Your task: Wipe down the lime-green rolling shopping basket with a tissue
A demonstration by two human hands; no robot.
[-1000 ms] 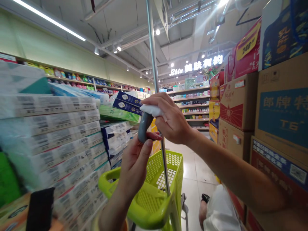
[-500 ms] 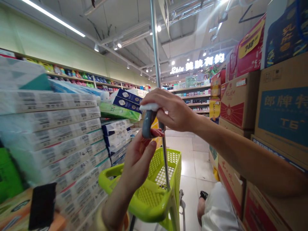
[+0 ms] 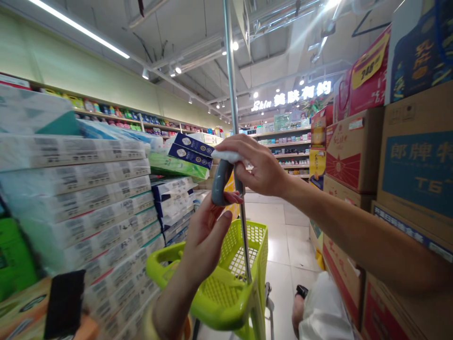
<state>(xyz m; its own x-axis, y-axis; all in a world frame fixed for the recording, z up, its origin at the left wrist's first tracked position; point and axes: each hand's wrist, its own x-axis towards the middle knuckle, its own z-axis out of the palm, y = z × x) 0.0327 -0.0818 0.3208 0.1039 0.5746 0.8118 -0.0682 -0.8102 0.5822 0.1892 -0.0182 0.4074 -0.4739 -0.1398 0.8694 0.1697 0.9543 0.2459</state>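
A grey loop handle [image 3: 220,184] sits on an upright metal pole [image 3: 244,245] that rises from a green plastic shopping cart [image 3: 226,318]. My left hand [image 3: 203,245] holds the loop from below, its fingers curled at the bottom of the grip. From above, my right hand [image 3: 256,163] presses a folded white wipe [image 3: 226,155] onto the top of the handle. Its fingers are closed over the wipe, and part of the wipe is hidden under them. The cart's basket [image 3: 260,231] has a grid floor and lies beyond my left forearm.
Stacked white wrapped packs [image 3: 102,184] line the left side, with a black phone-like slab [image 3: 65,304] near the lower corner. Cardboard cartons [image 3: 417,156] are piled along the right. Another person's wrist with a dark watch [image 3: 302,291] shows low right. Shelves [image 3: 288,144] stand ahead.
My right hand and the wipe have slid slightly to the right along the top of the handle. My left hand keeps its hold, and the whole view has shifted a little.
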